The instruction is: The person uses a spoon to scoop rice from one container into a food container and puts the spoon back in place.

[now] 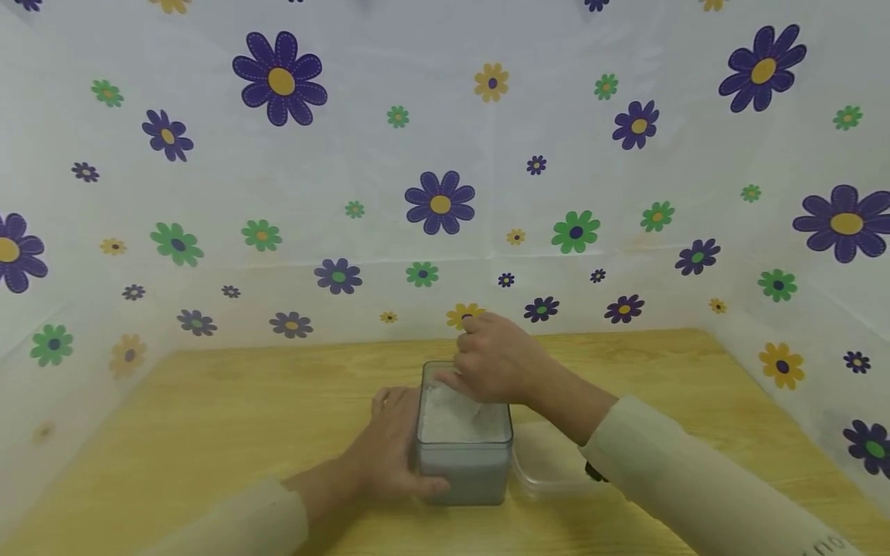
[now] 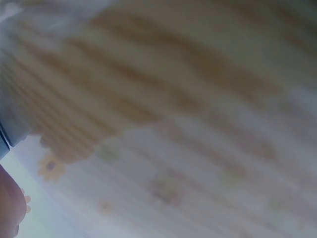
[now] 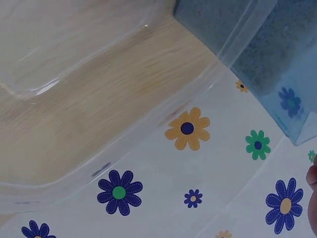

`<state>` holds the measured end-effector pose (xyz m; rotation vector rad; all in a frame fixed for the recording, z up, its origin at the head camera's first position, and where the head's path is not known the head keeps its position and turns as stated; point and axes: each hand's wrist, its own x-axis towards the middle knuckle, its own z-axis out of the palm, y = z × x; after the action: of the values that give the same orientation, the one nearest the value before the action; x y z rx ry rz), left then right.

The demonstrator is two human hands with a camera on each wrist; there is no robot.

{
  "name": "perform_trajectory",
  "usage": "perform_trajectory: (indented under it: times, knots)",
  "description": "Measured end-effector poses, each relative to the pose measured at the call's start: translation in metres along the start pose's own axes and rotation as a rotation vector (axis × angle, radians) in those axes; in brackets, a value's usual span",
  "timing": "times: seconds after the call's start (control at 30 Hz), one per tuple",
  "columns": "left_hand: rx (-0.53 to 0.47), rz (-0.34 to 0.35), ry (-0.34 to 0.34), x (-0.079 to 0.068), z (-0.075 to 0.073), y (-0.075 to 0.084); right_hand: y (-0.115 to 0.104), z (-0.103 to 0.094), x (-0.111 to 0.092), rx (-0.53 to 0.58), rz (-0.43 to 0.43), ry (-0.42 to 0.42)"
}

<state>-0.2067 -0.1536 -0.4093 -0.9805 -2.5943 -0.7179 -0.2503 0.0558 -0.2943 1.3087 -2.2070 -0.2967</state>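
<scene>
A tall clear-walled container (image 1: 464, 472) full of pale powder (image 1: 452, 417) stands on the table. Along its left side lies my left hand (image 1: 392, 448), the thumb wrapped over the front corner. My right hand (image 1: 497, 359) is above the container's right rim with its fingers curled. A faint mark shows in the powder below it. Whether those fingers hold anything is hidden. In the right wrist view the container (image 3: 237, 44) looks bluish, and a bit of the right hand (image 3: 313, 198) enters at the right edge. The left wrist view is blurred, with part of a hand (image 2: 10, 203) at lower left.
To the right of the container lies a clear plastic lid or shallow tray (image 1: 549, 483), partly under my right forearm. Its see-through rim (image 3: 133, 134) crosses the right wrist view. White flowered sheeting (image 1: 361, 162) walls the wooden table (image 1: 229, 432) at the back and sides.
</scene>
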Motion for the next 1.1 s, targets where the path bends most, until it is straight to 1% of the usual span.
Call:
perform_trajectory:
  times: [0.1, 0.23, 0.4, 0.53, 0.6, 0.7, 0.83, 0.93, 1.1]
  knots:
    - [0.012, -0.006, -0.007, -0.001, -0.001, -0.001, 0.002, -0.002, -0.003, -0.035, -0.003, 0.057]
    - [0.018, -0.001, -0.009, 0.0, 0.0, 0.001, 0.008, -0.005, -0.009, -0.036, 0.059, 0.052]
    - [0.005, -0.008, 0.001, 0.001, -0.002, 0.002, 0.011, -0.007, -0.013, 0.029, 0.169, -0.014]
    - [0.007, -0.003, 0.012, 0.001, -0.002, 0.003, 0.011, -0.008, -0.017, 0.054, 0.258, -0.101]
    - [0.004, 0.008, 0.019, 0.001, -0.002, 0.003, 0.012, -0.009, -0.019, 0.065, 0.287, -0.14]
    - [0.01, 0.013, 0.025, 0.0, -0.002, 0.003, 0.015, -0.01, -0.02, 0.091, 0.281, -0.187]
    - [0.021, 0.013, 0.023, 0.0, -0.002, 0.002, 0.019, -0.013, -0.021, 0.134, 0.243, -0.236]
    - [0.019, 0.013, 0.023, 0.0, -0.002, 0.002, 0.02, -0.016, -0.023, 0.175, 0.225, -0.238]
    - [0.015, -0.005, 0.016, 0.001, -0.001, 0.002, 0.016, -0.022, -0.027, 0.22, 0.213, -0.21]
